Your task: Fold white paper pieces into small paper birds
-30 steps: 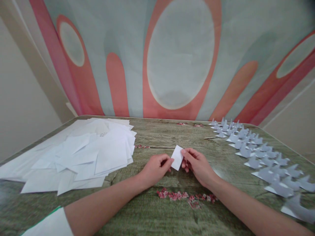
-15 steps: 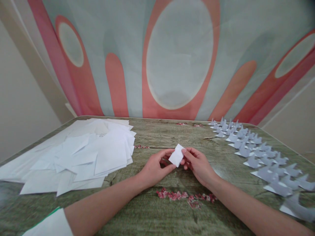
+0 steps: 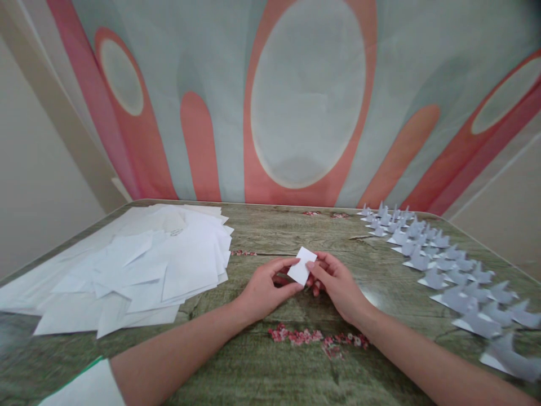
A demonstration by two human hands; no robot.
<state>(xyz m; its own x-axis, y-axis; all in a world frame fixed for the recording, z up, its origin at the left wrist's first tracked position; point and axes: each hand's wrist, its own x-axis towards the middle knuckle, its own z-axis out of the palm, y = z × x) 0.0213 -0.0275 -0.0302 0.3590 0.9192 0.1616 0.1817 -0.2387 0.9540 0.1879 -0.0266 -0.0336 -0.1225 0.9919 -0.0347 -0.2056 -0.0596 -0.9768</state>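
Note:
A small folded piece of white paper [image 3: 301,267] is held up over the middle of the table, its flat face toward me. My left hand [image 3: 270,286] pinches its left side, with the forefinger at the upper edge and the thumb at the lower corner. On the other side, my right hand [image 3: 336,282] grips the paper, thumb on the front face and fingers behind it. The fingers of my right hand are partly hidden behind the paper.
A wide, loose pile of white paper sheets [image 3: 190,259] covers the table's left side. Rows of folded white paper birds [image 3: 456,298] stand along the right. The table [image 3: 236,361] has a wood-grain top with pink flower prints. A patterned backdrop [image 3: 228,113] rises behind it.
The right thumb has slid down and left across the paper's face. The paper has shifted slightly left and turned a little. Both hands keep hold of it.

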